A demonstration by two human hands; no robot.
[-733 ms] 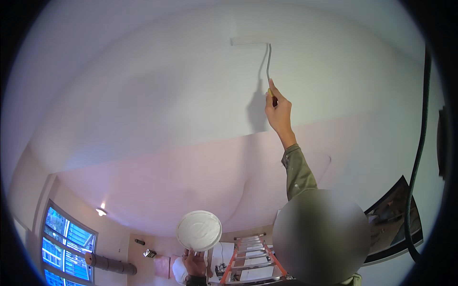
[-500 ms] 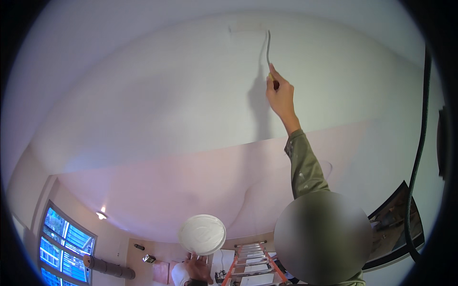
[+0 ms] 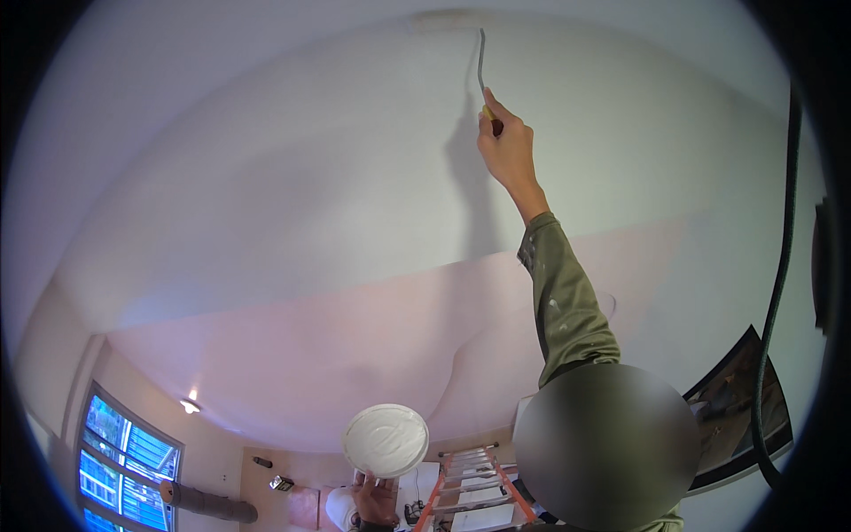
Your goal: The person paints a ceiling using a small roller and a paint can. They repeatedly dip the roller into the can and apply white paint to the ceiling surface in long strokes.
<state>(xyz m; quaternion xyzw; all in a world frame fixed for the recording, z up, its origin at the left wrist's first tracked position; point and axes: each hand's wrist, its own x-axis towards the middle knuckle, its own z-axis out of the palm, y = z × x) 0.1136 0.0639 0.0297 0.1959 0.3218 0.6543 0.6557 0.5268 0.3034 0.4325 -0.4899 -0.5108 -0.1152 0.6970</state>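
Upper centre: right hand (image 3: 508,149) gripping a roller (image 3: 481,58), its cover faint. Lower centre: left hand (image 3: 376,504), partly hidden, apparently holding a tub (image 3: 386,441).

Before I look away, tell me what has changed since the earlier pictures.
The right hand has carried the roller upward in the picture and, overall, slightly left. The tub sits a little lower and further right, the left hand at its lower edge. Nothing was visibly taken or let go. The roller grip, ladder and window otherwise look unchanged.
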